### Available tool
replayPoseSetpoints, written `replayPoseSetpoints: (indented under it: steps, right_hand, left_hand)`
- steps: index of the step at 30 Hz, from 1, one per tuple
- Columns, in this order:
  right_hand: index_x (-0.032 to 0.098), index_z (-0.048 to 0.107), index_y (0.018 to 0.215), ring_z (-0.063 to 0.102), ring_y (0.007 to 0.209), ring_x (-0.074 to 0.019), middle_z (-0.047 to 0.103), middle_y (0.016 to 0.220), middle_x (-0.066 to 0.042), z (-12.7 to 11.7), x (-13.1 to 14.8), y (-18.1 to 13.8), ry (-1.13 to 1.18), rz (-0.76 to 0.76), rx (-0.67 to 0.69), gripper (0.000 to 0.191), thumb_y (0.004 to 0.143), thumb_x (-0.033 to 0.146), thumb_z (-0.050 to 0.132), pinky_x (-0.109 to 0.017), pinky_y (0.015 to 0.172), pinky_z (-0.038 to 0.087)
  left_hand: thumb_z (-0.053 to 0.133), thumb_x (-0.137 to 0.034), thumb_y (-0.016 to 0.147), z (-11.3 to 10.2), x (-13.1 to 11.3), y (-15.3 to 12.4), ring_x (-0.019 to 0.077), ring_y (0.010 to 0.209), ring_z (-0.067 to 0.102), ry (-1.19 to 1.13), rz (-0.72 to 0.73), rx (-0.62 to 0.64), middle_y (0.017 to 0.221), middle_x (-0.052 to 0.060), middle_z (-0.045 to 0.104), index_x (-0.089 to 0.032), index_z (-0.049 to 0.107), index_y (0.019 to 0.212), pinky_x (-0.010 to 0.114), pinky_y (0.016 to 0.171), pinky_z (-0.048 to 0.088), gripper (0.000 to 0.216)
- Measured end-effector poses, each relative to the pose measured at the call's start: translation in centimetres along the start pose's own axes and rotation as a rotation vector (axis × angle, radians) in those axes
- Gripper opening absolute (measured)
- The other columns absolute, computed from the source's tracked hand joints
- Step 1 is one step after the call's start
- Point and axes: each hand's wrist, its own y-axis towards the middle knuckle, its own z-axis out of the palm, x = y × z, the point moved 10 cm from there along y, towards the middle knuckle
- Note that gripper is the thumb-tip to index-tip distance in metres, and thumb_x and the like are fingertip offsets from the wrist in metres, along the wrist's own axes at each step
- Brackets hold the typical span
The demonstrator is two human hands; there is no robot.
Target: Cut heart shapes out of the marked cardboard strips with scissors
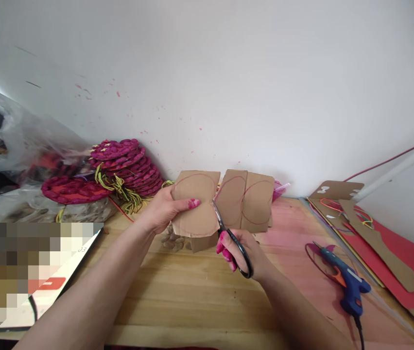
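A brown piece of cardboard [196,218] with red circles drawn on it is held up above the table. My left hand [165,210] grips it at the left edge, thumb on its front face. My right hand [243,253] is closed around the black handles of a pair of scissors [218,216]. The blades sit in a cut that runs down from the top edge between two drawn circles. Pink stains mark the fingertips of both hands. Behind the cardboard, the lower blade is hidden.
Stacked magenta round pieces [130,165] with yellow-green strings stand at the left by the wall. A blue glue gun [351,287] with a cable lies at the right. Red sheets [400,257] and a cardboard strip [382,248] lie beyond it. Plastic bags [35,131] are at the far left.
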Motion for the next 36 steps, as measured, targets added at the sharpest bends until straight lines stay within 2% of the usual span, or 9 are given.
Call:
replayPoseSetpoints:
  steps: [6, 10, 16, 24, 31, 36]
  right_hand:
    - [0.018, 0.057, 0.065, 0.039, 0.032, -0.0057, 0.044, 0.048, 0.006, 0.5, 0.0, 0.0, 0.042, 0.014, -0.015, 0.064, 0.074, 0.081, 0.062, -0.020, 0.032, 0.029]
    - [0.019, 0.054, 0.065, 0.038, 0.033, -0.0055, 0.043, 0.048, 0.007, 0.8, -0.5, 0.2, 0.081, 0.006, -0.018, 0.060, 0.076, 0.076, 0.063, -0.019, 0.032, 0.031]
    - [0.021, 0.051, 0.065, 0.036, 0.033, -0.0060, 0.042, 0.047, 0.007, 1.1, -1.3, 0.3, 0.073, 0.013, -0.059, 0.052, 0.080, 0.068, 0.064, -0.019, 0.030, 0.033]
    - [0.021, 0.050, 0.065, 0.037, 0.032, -0.0057, 0.042, 0.048, 0.008, 1.6, -1.5, 0.8, 0.065, 0.018, -0.054, 0.055, 0.077, 0.073, 0.064, -0.019, 0.030, 0.034]
    - [0.020, 0.052, 0.062, 0.035, 0.033, -0.0059, 0.041, 0.045, 0.007, 1.7, -1.1, 0.8, 0.133, -0.025, -0.042, 0.060, 0.075, 0.078, 0.060, -0.020, 0.029, 0.035]
    - [0.019, 0.051, 0.064, 0.038, 0.034, -0.0059, 0.044, 0.047, 0.007, 1.9, -0.6, 1.0, 0.168, -0.054, -0.013, 0.060, 0.072, 0.078, 0.066, -0.019, 0.030, 0.035]
  left_hand:
    - [0.095, -0.027, 0.060, 0.2, 0.1, -0.1, 0.0230, 0.083, 0.076, -0.045, -0.020, -0.012, 0.109, 0.010, 0.078, -0.016, 0.070, 0.114, 0.036, 0.078, 0.064, 0.060]
    - [0.096, -0.026, 0.059, 0.2, 0.3, 0.0, 0.0204, 0.078, 0.075, -0.055, -0.040, -0.025, 0.110, 0.011, 0.078, -0.016, 0.071, 0.113, 0.034, 0.075, 0.064, 0.061]
    - [0.096, -0.024, 0.058, -0.1, 0.5, 0.0, 0.0206, 0.076, 0.075, -0.062, -0.048, -0.057, 0.107, 0.011, 0.079, -0.014, 0.072, 0.110, 0.034, 0.072, 0.065, 0.058]
    - [0.097, -0.022, 0.054, -0.5, 0.7, 0.2, 0.0225, 0.071, 0.075, -0.052, -0.070, -0.063, 0.093, 0.012, 0.080, -0.013, 0.074, 0.103, 0.034, 0.065, 0.065, 0.054]
    - [0.097, -0.021, 0.053, -0.6, 0.8, 0.8, 0.0196, 0.069, 0.075, -0.086, 0.013, -0.090, 0.092, 0.010, 0.080, -0.013, 0.072, 0.112, 0.028, 0.064, 0.064, 0.065]
    - [0.097, -0.018, 0.053, -0.9, 0.9, 0.8, 0.0200, 0.069, 0.075, -0.072, 0.026, -0.116, 0.092, 0.010, 0.080, -0.012, 0.071, 0.116, 0.029, 0.064, 0.064, 0.069]
